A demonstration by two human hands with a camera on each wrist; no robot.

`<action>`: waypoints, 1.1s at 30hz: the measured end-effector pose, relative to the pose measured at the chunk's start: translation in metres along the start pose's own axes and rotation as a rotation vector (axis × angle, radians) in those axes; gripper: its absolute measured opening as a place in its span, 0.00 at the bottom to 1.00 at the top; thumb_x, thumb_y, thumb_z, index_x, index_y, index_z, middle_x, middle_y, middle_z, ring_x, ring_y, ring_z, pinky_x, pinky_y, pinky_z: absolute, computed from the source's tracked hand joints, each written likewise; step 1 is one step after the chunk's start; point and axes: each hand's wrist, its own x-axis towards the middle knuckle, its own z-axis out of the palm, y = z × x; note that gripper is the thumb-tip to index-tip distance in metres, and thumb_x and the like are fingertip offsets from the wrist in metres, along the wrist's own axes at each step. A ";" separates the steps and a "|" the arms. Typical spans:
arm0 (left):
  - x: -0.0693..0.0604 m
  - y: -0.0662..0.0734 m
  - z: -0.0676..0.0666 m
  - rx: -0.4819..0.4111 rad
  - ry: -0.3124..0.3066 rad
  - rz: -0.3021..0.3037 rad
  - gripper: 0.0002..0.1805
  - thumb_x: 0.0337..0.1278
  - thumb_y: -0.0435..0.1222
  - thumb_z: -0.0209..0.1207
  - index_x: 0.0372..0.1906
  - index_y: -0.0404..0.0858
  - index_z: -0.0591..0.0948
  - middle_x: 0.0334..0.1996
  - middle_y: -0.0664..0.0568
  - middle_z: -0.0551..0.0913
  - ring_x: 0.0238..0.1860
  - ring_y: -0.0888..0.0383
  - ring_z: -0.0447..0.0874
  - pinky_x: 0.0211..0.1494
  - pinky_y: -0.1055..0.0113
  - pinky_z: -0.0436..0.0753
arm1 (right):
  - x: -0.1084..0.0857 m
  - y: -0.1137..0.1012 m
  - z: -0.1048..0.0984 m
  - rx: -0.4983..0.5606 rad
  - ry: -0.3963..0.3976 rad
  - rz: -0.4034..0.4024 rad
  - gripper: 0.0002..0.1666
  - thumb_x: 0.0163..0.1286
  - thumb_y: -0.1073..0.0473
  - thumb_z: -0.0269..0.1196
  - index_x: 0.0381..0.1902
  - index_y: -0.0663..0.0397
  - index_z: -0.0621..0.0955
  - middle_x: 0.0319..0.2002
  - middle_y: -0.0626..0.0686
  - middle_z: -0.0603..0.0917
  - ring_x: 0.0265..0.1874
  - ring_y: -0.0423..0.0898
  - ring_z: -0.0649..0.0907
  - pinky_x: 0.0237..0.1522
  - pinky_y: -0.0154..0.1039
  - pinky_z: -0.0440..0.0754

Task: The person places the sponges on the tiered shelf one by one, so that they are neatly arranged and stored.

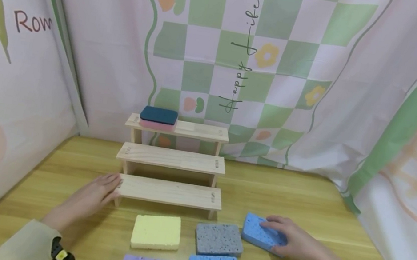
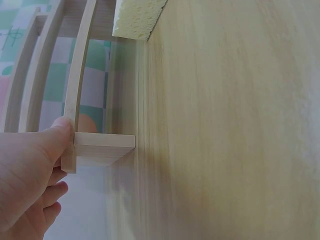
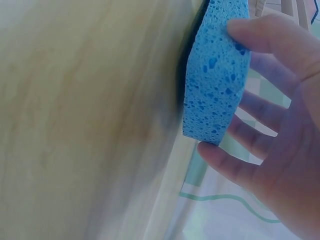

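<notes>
One person's left hand (image 1: 91,195) pinches the central wooden rack (image 1: 171,192), probably steadying it; the right hand (image 1: 298,242) grips a blue sponge (image 1: 257,233), lower right.

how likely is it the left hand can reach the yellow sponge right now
Probably yes: the left hand would have to let go of the wooden rack, but nothing appears to block its way to the yellow sponge.
</notes>
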 end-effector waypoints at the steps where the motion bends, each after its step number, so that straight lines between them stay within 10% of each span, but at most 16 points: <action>1: 0.000 0.000 0.000 0.000 0.000 -0.001 0.24 0.62 0.34 0.54 0.56 0.19 0.69 0.58 0.29 0.66 0.60 0.34 0.63 0.63 0.44 0.60 | 0.000 0.000 0.000 -0.004 0.005 -0.003 0.30 0.52 0.59 0.69 0.55 0.58 0.76 0.55 0.67 0.70 0.53 0.68 0.69 0.48 0.65 0.70; 33: 0.000 -0.001 0.001 -0.007 -0.009 0.001 0.24 0.63 0.35 0.54 0.57 0.20 0.69 0.59 0.29 0.66 0.60 0.34 0.63 0.63 0.44 0.61 | 0.023 -0.012 -0.030 -0.050 0.131 -0.072 0.32 0.51 0.64 0.68 0.56 0.60 0.75 0.54 0.65 0.71 0.51 0.65 0.70 0.47 0.64 0.72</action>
